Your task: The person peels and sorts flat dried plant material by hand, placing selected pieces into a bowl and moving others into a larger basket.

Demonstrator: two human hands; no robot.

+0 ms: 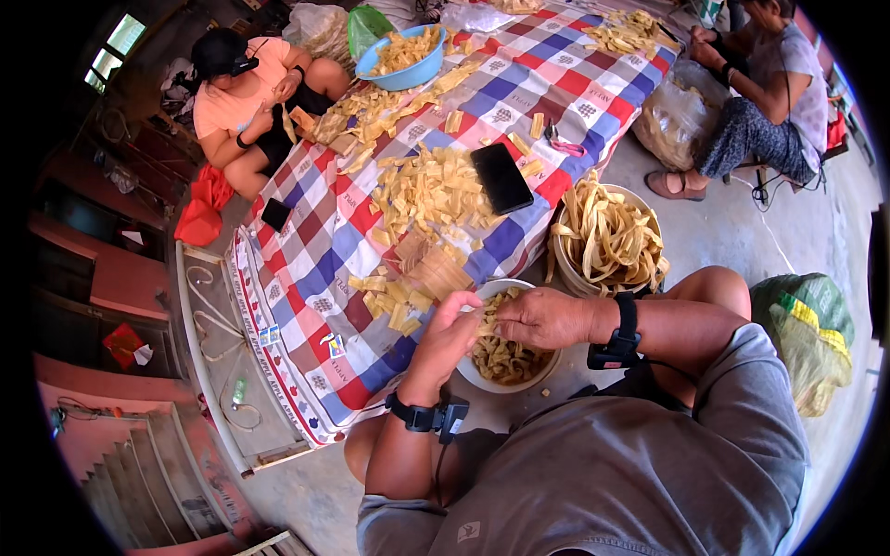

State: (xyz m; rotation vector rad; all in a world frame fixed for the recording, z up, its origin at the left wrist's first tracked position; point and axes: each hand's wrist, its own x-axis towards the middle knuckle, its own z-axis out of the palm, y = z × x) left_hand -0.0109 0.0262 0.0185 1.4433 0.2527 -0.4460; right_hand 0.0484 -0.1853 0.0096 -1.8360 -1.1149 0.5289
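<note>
My left hand (447,335) and my right hand (549,317) meet over a white bowl (501,385) that holds folded, yellowish pieces (508,360). The fingers of both are bent in a pinch, close together. Whatever lies between them is too small and too covered to name. Flat, pale yellow cut pieces (394,298) lie on the checked cloth just beyond my left hand, beside a brown wooden board (431,269). To the right of the bowl, a large basin is heaped with long, yellowish strips (612,236).
A larger pile of cut pieces (431,195) and a black phone (502,178) lie on the table. Pink-handled scissors (564,141) rest near its right edge. One person (250,93) sits far left by a blue basin (408,69), another (774,93) far right. A green-yellow sack (805,338) stands right.
</note>
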